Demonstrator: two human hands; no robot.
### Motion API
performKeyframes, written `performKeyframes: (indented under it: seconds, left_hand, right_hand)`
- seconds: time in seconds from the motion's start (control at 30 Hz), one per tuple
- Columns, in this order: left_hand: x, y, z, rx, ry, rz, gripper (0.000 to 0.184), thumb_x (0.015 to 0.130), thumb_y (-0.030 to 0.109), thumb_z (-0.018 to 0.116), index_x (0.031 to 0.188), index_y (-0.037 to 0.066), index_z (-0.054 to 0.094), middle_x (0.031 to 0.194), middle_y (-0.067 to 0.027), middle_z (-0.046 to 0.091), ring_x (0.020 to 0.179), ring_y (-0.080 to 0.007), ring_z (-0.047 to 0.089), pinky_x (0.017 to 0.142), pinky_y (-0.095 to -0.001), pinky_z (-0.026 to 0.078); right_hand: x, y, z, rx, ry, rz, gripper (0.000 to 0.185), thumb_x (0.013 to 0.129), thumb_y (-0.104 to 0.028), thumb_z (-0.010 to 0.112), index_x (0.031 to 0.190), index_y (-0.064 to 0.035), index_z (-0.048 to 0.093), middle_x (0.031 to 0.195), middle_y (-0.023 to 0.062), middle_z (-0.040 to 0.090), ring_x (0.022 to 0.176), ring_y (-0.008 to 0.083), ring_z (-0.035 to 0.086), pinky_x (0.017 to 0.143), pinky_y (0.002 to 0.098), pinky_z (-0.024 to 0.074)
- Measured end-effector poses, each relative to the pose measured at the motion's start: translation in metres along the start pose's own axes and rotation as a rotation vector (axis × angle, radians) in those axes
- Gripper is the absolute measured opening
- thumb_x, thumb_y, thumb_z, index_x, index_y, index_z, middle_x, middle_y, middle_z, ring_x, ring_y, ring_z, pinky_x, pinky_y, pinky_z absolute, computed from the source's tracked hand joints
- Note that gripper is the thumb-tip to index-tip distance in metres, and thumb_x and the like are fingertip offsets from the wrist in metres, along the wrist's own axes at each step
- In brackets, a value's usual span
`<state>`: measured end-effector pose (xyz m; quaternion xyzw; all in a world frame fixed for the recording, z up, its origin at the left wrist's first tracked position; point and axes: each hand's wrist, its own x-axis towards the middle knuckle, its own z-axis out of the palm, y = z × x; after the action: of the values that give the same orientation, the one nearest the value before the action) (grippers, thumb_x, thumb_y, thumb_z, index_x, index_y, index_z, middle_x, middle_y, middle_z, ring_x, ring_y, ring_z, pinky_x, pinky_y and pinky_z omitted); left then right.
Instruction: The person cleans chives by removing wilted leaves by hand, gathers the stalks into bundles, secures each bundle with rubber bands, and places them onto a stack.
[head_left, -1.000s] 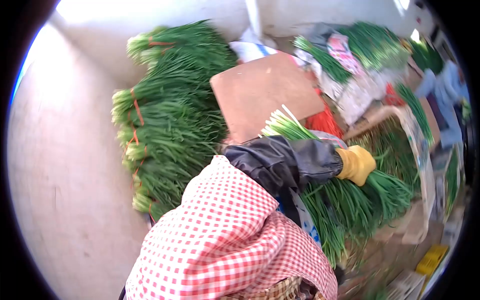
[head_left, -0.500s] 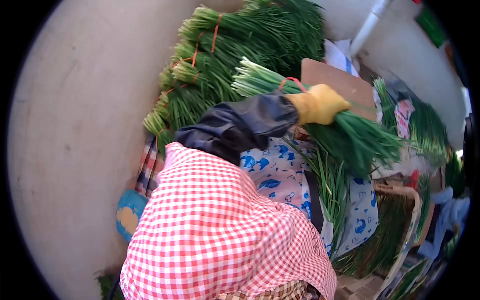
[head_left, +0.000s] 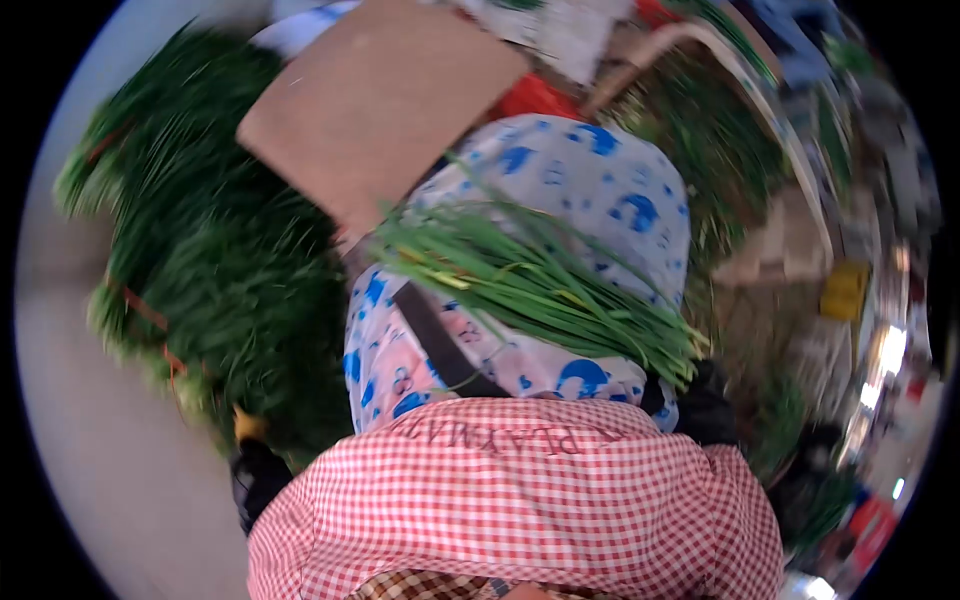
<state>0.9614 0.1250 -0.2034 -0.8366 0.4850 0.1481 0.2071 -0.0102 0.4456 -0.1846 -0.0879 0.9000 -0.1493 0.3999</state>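
My left hand (head_left: 250,425), in a yellow glove with a dark sleeve, is low at the left, beside the lower edge of the pile of tied green bundles (head_left: 235,300). It is small and blurred, so its fingers and anything in them cannot be made out. Loose long green stalks (head_left: 540,280) lie across the blue-and-white patterned cover (head_left: 640,185) over my lap. A dark strap (head_left: 445,340) runs under them. At the right, a dark sleeve (head_left: 708,408) shows beside my body, but my right hand is hidden.
A brown board (head_left: 385,100) stands beyond the lap, beside red material (head_left: 535,98). To the right are a pale-rimmed container (head_left: 800,180) with green scraps and a yellow crate (head_left: 845,290). A pale wall or floor surface (head_left: 75,400) borders the left.
The view has swung. My left hand has moved from over the lap to the pile at the left, and the tied bundle it held is no longer seen in it.
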Motion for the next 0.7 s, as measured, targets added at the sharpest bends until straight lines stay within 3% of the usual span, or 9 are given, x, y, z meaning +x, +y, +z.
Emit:
performKeyframes:
  seconds: [0.1,0.3,0.43,0.47,0.53,0.57,0.6,0.63,0.7]
  left_hand:
    - [-0.036,0.038,-0.019,-0.046,-0.269,-0.045,0.083,0.069,0.022,0.070,0.141,0.017,0.030,0.126,-0.0161,0.050,0.109,-0.0345,0.053,0.090,-0.0437,0.043]
    - [-0.082,0.179,-0.102,-0.003,-0.650,0.128,0.055,0.076,0.033,0.064,0.123,0.010,0.047,0.099,-0.0144,0.058,0.082,-0.0272,0.057,0.069,-0.0364,0.044]
    - [-0.170,0.311,-0.221,0.120,-0.831,0.248,0.046,0.081,0.040,0.060,0.111,0.005,0.058,0.080,-0.0133,0.063,0.064,-0.0223,0.060,0.055,-0.0315,0.044]
    - [-0.189,0.342,-0.256,0.084,-0.797,0.313,0.046,0.082,0.042,0.059,0.108,0.004,0.061,0.076,-0.0131,0.064,0.059,-0.0210,0.061,0.052,-0.0302,0.044]
    - [-0.219,0.399,-0.313,-0.093,-0.659,0.480,0.048,0.084,0.045,0.057,0.101,0.001,0.066,0.066,-0.0125,0.067,0.050,-0.0186,0.062,0.045,-0.0278,0.044]
    - [-0.230,0.424,-0.334,-0.298,-0.537,0.601,0.046,0.086,0.044,0.055,0.099,0.001,0.066,0.062,-0.0124,0.064,0.039,-0.0146,0.053,0.038,-0.0241,0.036]
    - [-0.232,0.456,-0.351,-0.332,-0.440,0.813,0.041,0.091,0.039,0.053,0.100,0.001,0.066,0.061,-0.0098,0.063,0.038,-0.0121,0.049,0.039,-0.0251,0.036]
    - [-0.235,0.485,-0.356,-0.537,-0.365,0.831,0.034,0.095,0.031,0.052,0.104,0.001,0.064,0.060,-0.0071,0.062,0.038,-0.0088,0.046,0.039,-0.0240,0.034]
    - [-0.245,0.548,-0.361,-0.592,-0.165,0.973,0.031,0.097,0.024,0.053,0.116,0.002,0.062,0.081,-0.0055,0.067,0.064,-0.0057,0.057,0.052,-0.0224,0.041]
  right_hand:
    - [-0.029,0.025,0.006,0.039,0.035,0.095,0.027,0.081,-0.025,0.067,0.098,-0.0038,0.069,0.091,0.0181,0.069,0.084,0.0325,0.067,0.075,0.0402,0.0523]
    - [-0.051,0.092,0.042,0.115,0.057,0.194,0.027,0.080,-0.024,0.068,0.098,-0.0047,0.070,0.091,0.0192,0.069,0.086,0.0335,0.067,0.076,0.0404,0.0524]
    - [-0.016,0.163,0.082,0.008,0.036,-0.070,0.027,0.079,-0.024,0.068,0.098,-0.0053,0.070,0.092,0.0198,0.069,0.087,0.0342,0.067,0.077,0.0406,0.0524]
    - [0.003,0.184,0.095,-0.036,0.049,-0.212,0.026,0.079,-0.024,0.068,0.098,-0.0055,0.070,0.092,0.0200,0.069,0.087,0.0343,0.067,0.077,0.0406,0.0524]
    - [0.032,0.182,0.090,0.283,0.048,0.078,0.024,0.079,-0.024,0.066,0.096,-0.0085,0.072,0.093,0.0156,0.071,0.091,0.0310,0.068,0.081,0.0391,0.0520]
    - [0.027,0.151,0.073,0.228,0.157,0.061,0.023,0.080,-0.024,0.064,0.096,-0.0082,0.071,0.092,0.0150,0.071,0.091,0.0308,0.068,0.080,0.0389,0.0517]
    - [0.010,0.087,0.035,0.250,0.161,0.169,0.022,0.080,-0.023,0.064,0.094,-0.0062,0.069,0.088,0.0145,0.071,0.083,0.0289,0.069,0.075,0.0384,0.0527]
    - [0.060,0.120,0.035,0.046,0.224,0.086,0.022,0.083,-0.023,0.062,0.092,-0.0038,0.067,0.081,0.0135,0.070,0.073,0.0256,0.069,0.067,0.0380,0.0534]
    - [0.052,0.029,-0.027,0.189,0.113,0.000,0.023,0.087,-0.021,0.061,0.095,0.0003,0.065,0.079,0.0117,0.068,0.064,0.0217,0.066,0.059,0.0362,0.0509]
